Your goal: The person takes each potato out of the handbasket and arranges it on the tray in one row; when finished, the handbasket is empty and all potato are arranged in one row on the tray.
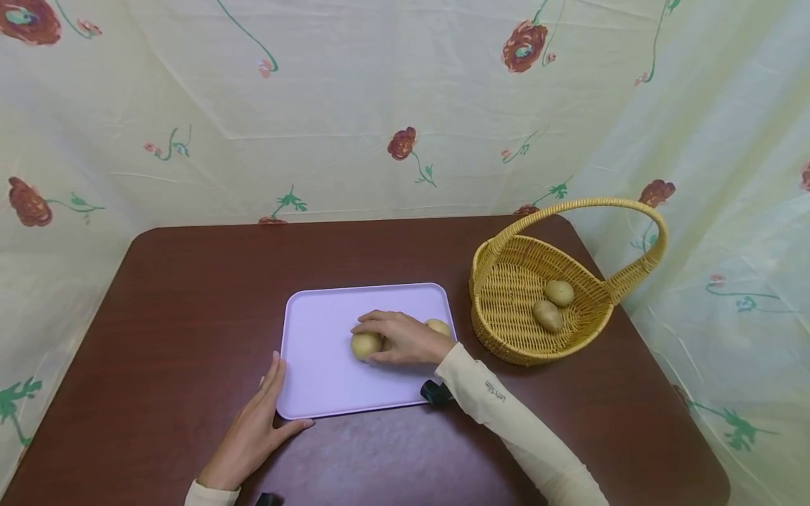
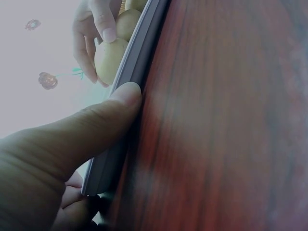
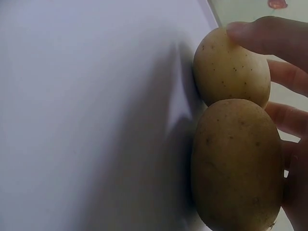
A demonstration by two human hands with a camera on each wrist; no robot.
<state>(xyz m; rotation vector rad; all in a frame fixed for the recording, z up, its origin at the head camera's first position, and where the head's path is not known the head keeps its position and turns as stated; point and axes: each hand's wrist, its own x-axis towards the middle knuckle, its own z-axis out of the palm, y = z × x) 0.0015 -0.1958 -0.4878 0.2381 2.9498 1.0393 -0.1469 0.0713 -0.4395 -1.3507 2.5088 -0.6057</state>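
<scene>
A lilac tray lies on the table, with three potatoes toward its middle and right. My right hand pinches the leftmost potato between thumb and fingers; in the right wrist view this potato is pale and speckled. Right behind it, under the palm, sits a browner oblong potato, mostly covered in the head view. Another potato shows past the wrist near the tray's right edge. My left hand rests at the tray's front left corner, fingers straight along its side and thumb against the front rim.
To the right of the tray stands a yellow wicker basket with a tall arched handle, holding two potatoes. The dark wooden table has rounded corners. Floral curtains hang behind it and along the sides.
</scene>
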